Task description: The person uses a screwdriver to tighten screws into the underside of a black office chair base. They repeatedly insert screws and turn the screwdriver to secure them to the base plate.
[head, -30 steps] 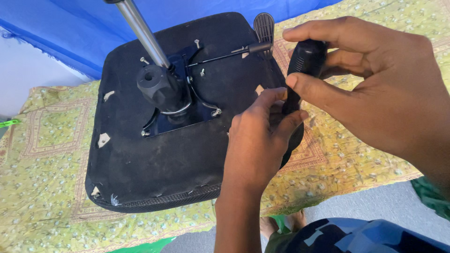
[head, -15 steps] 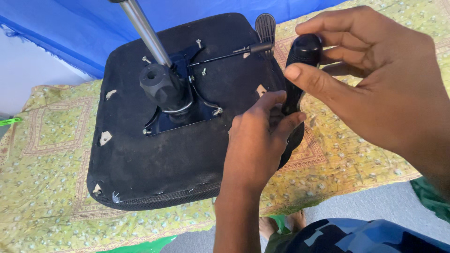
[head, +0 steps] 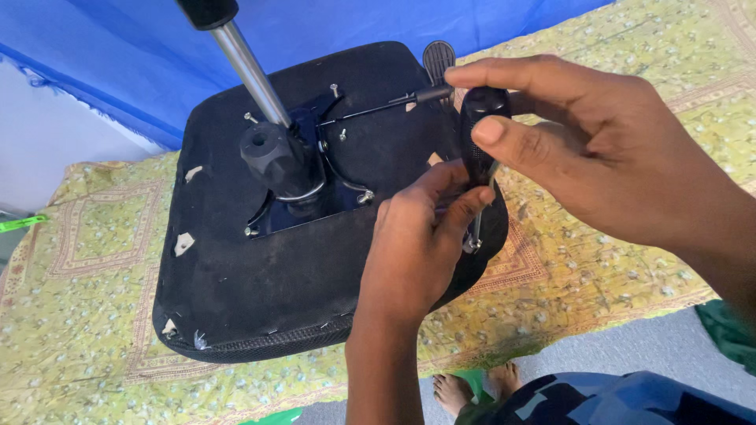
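Right hand (head: 606, 149) wraps black screwdriver handle (head: 482, 134), thumb on top. Left hand (head: 421, 236) pinches shaft low, near screw (head: 472, 245) at right edge of upturned chair seat (head: 260, 291).

Risk: tip could slip off screw, jab steadying fingers or tear fabric.

Around: gas-lift column (head: 248, 67), thin lever rod (head: 378, 106) close behind handle, crowding turning; patterned yellow cloth (head: 79, 315) beneath.

Seat (head: 260, 315) lies upside down on the cloth (head: 79, 315). Mechanism plate (head: 315, 181) sits at its centre, with the gas column (head: 248, 67) rising from it. Lever (head: 378, 106) runs from the plate toward the right rear edge. Screwdriver (head: 480, 134) stands upright at the right edge, right hand (head: 598, 149) around its handle, left hand (head: 417, 244) just before it, at the shaft. Feet (head: 472, 386) are below the cloth's near edge.
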